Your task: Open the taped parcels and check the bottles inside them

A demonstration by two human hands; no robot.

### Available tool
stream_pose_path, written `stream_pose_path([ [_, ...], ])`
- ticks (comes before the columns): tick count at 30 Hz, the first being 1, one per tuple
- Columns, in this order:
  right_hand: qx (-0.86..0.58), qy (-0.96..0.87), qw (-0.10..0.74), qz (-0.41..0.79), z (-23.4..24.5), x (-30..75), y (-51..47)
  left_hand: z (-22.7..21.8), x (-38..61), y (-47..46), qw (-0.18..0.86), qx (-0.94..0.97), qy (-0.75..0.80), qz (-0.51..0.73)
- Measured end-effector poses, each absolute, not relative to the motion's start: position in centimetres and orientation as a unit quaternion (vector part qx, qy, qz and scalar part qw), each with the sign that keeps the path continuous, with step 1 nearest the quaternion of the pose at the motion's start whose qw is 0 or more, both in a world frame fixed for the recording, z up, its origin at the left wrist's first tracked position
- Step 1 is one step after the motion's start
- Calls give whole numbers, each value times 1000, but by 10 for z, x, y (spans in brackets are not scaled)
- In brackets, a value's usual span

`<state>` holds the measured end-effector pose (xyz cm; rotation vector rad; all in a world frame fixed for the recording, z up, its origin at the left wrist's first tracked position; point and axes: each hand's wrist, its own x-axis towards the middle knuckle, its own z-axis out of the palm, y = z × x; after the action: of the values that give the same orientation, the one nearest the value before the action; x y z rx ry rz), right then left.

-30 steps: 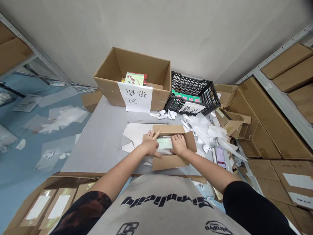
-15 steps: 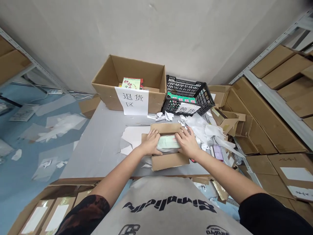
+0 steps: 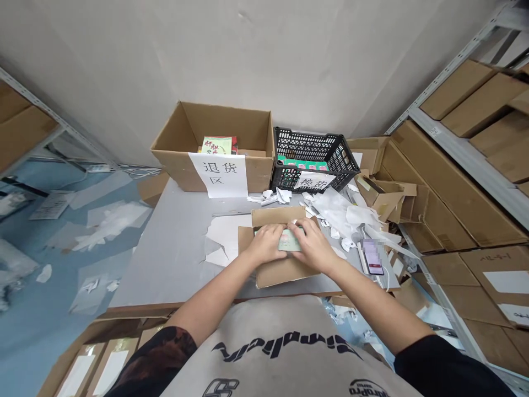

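Holding hands: the left hand point(image 3: 268, 242) curls over the left end of a pale green pack point(image 3: 290, 240), and the right hand point(image 3: 311, 243) bends around its right end, both with fingers drawn in narrow.
Pale green pack: between the two hands, within the open top of a small carton point(image 3: 285, 271); whether it rests on the bottom, I cannot tell.
Small carton: flaps spread outward, on the grey table point(image 3: 177, 242), near the front edge.
Torn white sheet point(image 3: 225, 234): on the table, just left of the small carton.
Large carton point(image 3: 176, 172): open, at the back of the table, a paper sign point(image 3: 222, 176) on its front and a light green box point(image 3: 217, 145) with red writing inside.
Black crate point(image 3: 354, 167): just right of the large carton, with a row of green boxes point(image 3: 303, 165) inside and a white label point(image 3: 316, 181) in front.
Crumpled white wrapping point(image 3: 334, 209): heaped on the table's right side.
Phone point(image 3: 373, 257): screen lit, near the wrapping.
Loose sheets point(image 3: 109, 226): scattered over the blue floor point(image 3: 25, 353) at left.
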<state>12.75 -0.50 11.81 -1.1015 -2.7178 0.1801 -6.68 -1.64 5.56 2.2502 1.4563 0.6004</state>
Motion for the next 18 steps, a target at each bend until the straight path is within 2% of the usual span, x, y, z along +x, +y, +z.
stream_pose_path([
  [4,-372,-885,229,161,115,144,-6,49,-69,-16,212,798,511,237],
  [8,-451,-766,394,232,101,151,-11,47,-73,-18,225,786,512,265],
  [10,-486,-699,436,292,91,152,-10,48,-77,-20,237,763,525,292],
  [12,-494,-656,413,393,79,154,-6,52,-84,-21,250,725,552,327],
  [15,-491,-613,322,529,65,156,-1,59,-96,-20,278,665,582,376],
  [18,-490,-592,315,557,61,152,0,64,-106,-16,338,623,561,429],
])
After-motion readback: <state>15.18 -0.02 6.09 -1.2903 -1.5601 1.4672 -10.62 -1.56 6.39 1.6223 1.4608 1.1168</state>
